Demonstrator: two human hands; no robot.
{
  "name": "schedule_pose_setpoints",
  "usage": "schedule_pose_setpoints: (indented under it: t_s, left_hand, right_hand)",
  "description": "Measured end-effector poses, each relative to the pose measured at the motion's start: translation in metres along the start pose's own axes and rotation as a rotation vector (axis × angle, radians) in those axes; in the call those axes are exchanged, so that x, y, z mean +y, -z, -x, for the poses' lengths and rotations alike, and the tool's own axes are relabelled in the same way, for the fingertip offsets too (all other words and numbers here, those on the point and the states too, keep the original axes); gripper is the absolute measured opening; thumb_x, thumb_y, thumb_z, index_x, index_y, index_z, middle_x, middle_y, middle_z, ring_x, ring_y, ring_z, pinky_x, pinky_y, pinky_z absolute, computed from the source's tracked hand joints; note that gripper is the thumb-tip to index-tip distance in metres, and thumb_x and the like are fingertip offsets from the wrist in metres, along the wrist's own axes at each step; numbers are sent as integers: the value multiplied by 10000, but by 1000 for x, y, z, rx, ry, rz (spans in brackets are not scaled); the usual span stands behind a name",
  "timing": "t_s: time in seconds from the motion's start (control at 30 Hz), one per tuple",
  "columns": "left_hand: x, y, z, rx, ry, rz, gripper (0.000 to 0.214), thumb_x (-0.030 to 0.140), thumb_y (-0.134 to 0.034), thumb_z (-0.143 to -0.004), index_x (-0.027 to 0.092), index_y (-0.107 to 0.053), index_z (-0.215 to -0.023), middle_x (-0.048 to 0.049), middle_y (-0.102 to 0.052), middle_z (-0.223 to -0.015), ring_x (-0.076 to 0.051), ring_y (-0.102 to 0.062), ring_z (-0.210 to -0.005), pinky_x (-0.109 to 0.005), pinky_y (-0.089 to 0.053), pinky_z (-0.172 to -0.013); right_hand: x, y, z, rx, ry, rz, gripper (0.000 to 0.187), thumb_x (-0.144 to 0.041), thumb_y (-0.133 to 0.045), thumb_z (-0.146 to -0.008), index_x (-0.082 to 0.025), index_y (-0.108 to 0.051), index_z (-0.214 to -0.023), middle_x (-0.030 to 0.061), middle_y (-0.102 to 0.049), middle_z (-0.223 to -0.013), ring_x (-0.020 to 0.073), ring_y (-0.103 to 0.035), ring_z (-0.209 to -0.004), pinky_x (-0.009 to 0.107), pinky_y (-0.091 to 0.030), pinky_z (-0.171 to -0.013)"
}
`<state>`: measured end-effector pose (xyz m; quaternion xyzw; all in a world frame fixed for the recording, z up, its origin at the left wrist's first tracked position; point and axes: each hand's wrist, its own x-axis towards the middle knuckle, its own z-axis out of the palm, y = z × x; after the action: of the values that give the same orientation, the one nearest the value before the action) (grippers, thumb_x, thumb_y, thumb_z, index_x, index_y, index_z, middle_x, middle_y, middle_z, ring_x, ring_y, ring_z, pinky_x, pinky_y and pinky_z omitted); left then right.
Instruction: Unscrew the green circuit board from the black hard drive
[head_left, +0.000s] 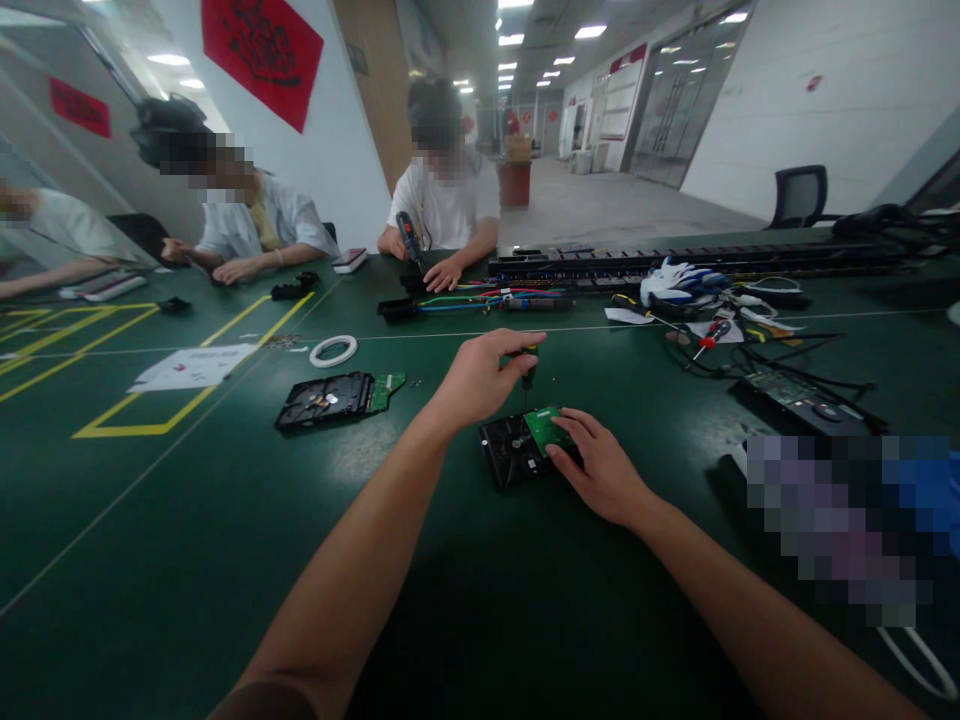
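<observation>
A black hard drive with a green circuit board lies on the green table in front of me. My left hand is closed around a small screwdriver, held upright with its shaft pointing down at the drive's far edge. Whether the tip sits in a screw is too small to tell. My right hand rests on the drive's right side, fingers apart, touching the board and casing. To the left lies a second hard drive, its green board sticking out, with tiny screws beside it.
A white tape roll and a paper sheet lie left. Cables, white gloves, a red-handled screwdriver and another device crowd the right. Across the table a person holds a power screwdriver; other people sit left.
</observation>
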<state>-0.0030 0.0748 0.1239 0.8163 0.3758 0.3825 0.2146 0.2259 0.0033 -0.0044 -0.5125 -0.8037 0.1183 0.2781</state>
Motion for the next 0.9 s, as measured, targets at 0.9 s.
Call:
schedule_pose_setpoints:
  t_s: [0.9]
  left_hand:
    - [-3, 3, -1, 60, -34, -83, 287, 138, -657, -957, 270, -789, -1175, -52, -744, -1174, -212, -689, -1072, -368, -573, -929]
  right_hand:
    - [-2, 1, 1, -6, -12, 3, 481, -514, -488, -1069, -241, -563, -1457, 141, -520, -1562, 327, -494, -1453, 584, -419, -1199]
